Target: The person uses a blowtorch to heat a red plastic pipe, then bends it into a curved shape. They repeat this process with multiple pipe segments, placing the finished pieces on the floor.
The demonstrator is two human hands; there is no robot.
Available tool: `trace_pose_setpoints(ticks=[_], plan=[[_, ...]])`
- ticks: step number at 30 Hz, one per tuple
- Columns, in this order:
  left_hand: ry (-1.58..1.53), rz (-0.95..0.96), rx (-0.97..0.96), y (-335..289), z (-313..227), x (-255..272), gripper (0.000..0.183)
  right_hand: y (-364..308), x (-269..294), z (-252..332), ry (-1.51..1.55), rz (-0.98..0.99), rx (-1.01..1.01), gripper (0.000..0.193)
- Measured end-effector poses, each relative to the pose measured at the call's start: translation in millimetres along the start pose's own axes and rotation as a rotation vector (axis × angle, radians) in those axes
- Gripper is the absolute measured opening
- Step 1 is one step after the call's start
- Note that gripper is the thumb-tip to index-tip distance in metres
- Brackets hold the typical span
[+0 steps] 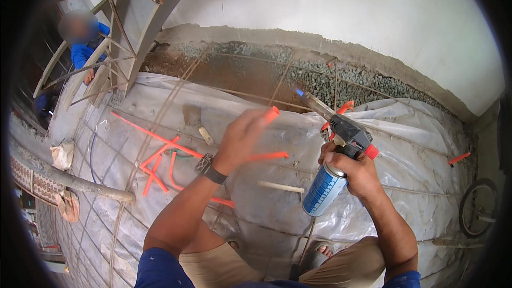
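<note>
My left hand (241,138) is raised and shut on a short orange plastic pipe (272,113), whose end sticks out above my fingers. A wristwatch (209,168) is on that wrist. My right hand (356,173) grips a blue gas canister (322,189) topped with a black torch head (348,132). The torch nozzle (316,103) points up and left, with a small blue flame (300,92) at its tip, close to the orange pipe end.
Orange conduit pipes (160,154) run over white plastic sheeting (416,149) and a steel rebar grid (106,218). A trowel (196,121) lies on the sheeting. Gravel (320,74) borders a white wall. A person in blue (85,48) stands far left by rebar columns (133,26). A wheel (478,207) is at right.
</note>
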State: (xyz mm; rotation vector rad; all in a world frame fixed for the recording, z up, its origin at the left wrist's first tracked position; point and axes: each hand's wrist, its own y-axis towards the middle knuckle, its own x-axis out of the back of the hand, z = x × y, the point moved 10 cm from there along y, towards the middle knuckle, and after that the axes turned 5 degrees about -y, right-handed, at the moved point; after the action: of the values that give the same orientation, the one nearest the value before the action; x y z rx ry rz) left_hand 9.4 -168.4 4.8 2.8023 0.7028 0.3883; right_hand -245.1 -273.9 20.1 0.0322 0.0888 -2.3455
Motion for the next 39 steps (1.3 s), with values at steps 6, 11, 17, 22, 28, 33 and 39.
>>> trace_pose_setpoints(ticks=[6, 11, 17, 22, 28, 33, 39], plan=[[0.058, -0.060, -0.195, -2.0, -25.1, 5.9, 0.031, 1.1, 2.0, -2.8, 0.027, -0.022, -0.013, 0.018], [0.076, 0.023, -0.238, -2.7, -34.1, 3.0, 0.021, 3.4, -1.7, -3.7, 0.026, -0.003, -0.024, 0.019], [-0.007, -0.003, -0.197, -3.3, -30.2, 10.8, 0.017, 2.4, -4.0, -3.6, 0.026, 0.001, -0.017, 0.019], [0.088, -0.017, -0.187, 2.2, -37.1, 10.2, 0.019, -0.4, -3.8, -7.9, 0.000, 0.047, -0.055, 0.028], [0.101, -0.086, 0.205, 13.8, -25.6, 73.5, 0.024, 0.7, -5.1, -4.9, 0.053, -0.015, -0.061, 0.026], [0.004, -0.050, 0.583, -14.7, 42.9, 63.5, 0.023, 1.0, -6.5, -11.0, 0.079, -0.035, -0.067, 0.024], [-0.348, 0.042, 0.455, -13.5, 40.0, 49.5, 0.019, 10.5, -27.1, -25.8, 0.109, 0.019, -0.151, 0.023]])
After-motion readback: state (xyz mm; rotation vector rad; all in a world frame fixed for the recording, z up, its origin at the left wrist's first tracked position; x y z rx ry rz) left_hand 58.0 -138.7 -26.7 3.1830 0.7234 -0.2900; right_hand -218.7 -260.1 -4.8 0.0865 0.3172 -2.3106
